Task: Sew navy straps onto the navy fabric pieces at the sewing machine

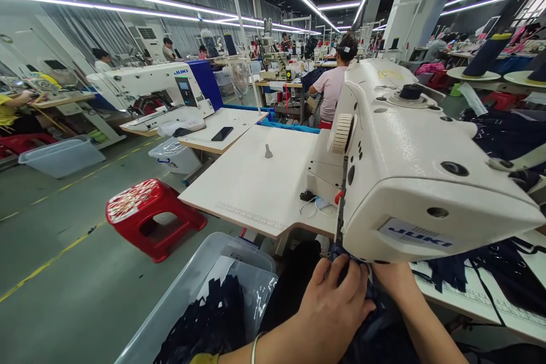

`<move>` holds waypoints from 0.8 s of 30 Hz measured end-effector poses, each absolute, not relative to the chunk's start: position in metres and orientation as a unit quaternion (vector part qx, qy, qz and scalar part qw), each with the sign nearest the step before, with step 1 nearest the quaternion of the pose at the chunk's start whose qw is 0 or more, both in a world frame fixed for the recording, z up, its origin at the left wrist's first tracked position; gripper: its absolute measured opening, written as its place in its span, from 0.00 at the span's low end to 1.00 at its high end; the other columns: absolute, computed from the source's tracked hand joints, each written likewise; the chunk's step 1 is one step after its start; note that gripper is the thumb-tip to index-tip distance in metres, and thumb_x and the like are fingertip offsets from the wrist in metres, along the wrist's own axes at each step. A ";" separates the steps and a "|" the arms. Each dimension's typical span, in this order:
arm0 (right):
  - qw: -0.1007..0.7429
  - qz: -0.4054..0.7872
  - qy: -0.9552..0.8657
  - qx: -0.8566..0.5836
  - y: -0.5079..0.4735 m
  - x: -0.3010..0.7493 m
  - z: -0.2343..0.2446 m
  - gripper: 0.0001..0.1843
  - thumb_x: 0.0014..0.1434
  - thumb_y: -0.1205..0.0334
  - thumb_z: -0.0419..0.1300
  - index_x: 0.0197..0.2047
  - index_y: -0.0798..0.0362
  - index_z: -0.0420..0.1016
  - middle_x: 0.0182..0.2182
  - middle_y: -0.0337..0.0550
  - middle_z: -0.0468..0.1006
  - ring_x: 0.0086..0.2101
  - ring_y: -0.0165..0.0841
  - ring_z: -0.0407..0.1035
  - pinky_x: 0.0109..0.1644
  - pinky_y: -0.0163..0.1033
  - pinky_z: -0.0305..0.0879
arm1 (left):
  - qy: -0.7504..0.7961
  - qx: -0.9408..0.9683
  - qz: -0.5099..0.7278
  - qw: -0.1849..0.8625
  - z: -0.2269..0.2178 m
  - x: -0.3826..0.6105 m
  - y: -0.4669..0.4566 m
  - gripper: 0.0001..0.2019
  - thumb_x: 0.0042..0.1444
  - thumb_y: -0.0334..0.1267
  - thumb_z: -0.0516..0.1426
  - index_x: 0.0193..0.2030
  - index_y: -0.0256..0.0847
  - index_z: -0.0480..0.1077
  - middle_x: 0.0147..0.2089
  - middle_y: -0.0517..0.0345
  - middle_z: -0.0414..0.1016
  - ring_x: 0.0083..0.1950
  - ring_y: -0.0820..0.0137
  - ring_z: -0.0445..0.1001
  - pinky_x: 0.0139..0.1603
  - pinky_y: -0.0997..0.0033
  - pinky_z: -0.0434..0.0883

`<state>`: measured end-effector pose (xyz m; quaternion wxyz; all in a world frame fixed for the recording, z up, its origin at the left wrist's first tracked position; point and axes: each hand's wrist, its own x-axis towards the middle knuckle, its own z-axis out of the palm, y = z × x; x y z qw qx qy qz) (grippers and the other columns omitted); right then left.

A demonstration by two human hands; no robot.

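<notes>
Close in front of me stands a white sewing machine (384, 153), its head filling the right side of the head view. Under that head, dark navy fabric (375, 318) hangs down toward my lap. My left hand (335, 301), with a bangle at the wrist, grips the fabric with curled fingers just below the needle area. On the other side of the fabric is my right hand (392, 278); its fingers are hidden behind the machine head and the cloth. The needle and presser foot are also out of sight.
A clear plastic bin (170, 307) with dark fabric pieces stands at lower left, near a red stool (149, 216). The white table (251, 176) extends ahead. A phone (222, 133) lies on the farther table. More navy pieces (490, 267) lie at right. A person (330, 91) sits ahead.
</notes>
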<state>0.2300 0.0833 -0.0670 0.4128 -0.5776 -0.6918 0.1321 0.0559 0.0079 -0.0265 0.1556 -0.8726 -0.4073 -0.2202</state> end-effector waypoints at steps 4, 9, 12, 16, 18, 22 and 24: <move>0.418 0.140 -0.689 -0.576 0.080 0.229 -0.066 0.14 0.54 0.53 0.53 0.27 0.48 0.78 0.25 0.52 0.82 0.47 0.53 0.72 0.51 0.58 0.68 | -0.404 -0.873 -0.226 0.152 -0.027 0.054 0.008 0.21 0.68 0.48 0.48 0.61 0.40 0.64 0.57 0.57 0.68 0.59 0.65 0.64 0.57 0.63 0.58; 0.421 0.156 -0.688 -0.570 0.080 0.226 -0.065 0.12 0.53 0.56 0.54 0.30 0.49 0.79 0.28 0.53 0.82 0.47 0.54 0.72 0.51 0.60 0.66 | -0.405 -0.868 -0.238 0.161 -0.028 0.053 0.008 0.21 0.68 0.49 0.47 0.60 0.40 0.66 0.56 0.55 0.70 0.58 0.65 0.65 0.57 0.63 0.58; 0.427 0.149 -0.682 -0.574 0.079 0.223 -0.063 0.13 0.53 0.58 0.55 0.34 0.50 0.80 0.31 0.52 0.82 0.46 0.52 0.72 0.51 0.56 0.68 | -0.411 -0.849 -0.276 0.182 -0.031 0.053 0.009 0.21 0.66 0.51 0.49 0.58 0.42 0.68 0.53 0.56 0.72 0.55 0.66 0.67 0.55 0.65 0.59; 0.444 0.156 -0.645 -0.602 0.064 0.223 -0.049 0.18 0.59 0.57 0.49 0.41 0.52 0.78 0.34 0.50 0.81 0.45 0.46 0.73 0.51 0.51 0.69 | -0.395 -0.829 -0.342 0.199 -0.040 0.053 0.017 0.19 0.67 0.49 0.48 0.53 0.43 0.72 0.49 0.57 0.75 0.51 0.66 0.70 0.54 0.67 0.60; 0.443 0.219 -0.621 -0.609 0.047 0.224 -0.039 0.18 0.62 0.54 0.48 0.42 0.52 0.77 0.36 0.48 0.80 0.43 0.43 0.73 0.50 0.47 0.69 | -0.393 -0.819 -0.370 0.197 -0.044 0.053 0.021 0.19 0.68 0.49 0.46 0.52 0.42 0.73 0.47 0.56 0.76 0.50 0.66 0.70 0.54 0.66 0.60; 0.387 0.359 -0.625 -0.575 0.004 0.228 -0.023 0.16 0.63 0.49 0.52 0.34 0.50 0.74 0.30 0.40 0.78 0.32 0.34 0.72 0.40 0.34 0.70 | -0.377 -0.833 -0.351 0.202 -0.048 0.053 0.025 0.18 0.68 0.46 0.46 0.52 0.42 0.72 0.46 0.58 0.77 0.50 0.66 0.70 0.51 0.65 0.62; 0.367 0.381 -0.625 -0.574 -0.011 0.229 -0.022 0.15 0.60 0.48 0.56 0.33 0.50 0.74 0.26 0.38 0.76 0.29 0.33 0.71 0.35 0.31 0.69 | -0.363 -0.841 -0.338 0.216 -0.048 0.054 0.024 0.17 0.69 0.43 0.46 0.52 0.42 0.72 0.46 0.58 0.77 0.50 0.66 0.70 0.50 0.65 0.62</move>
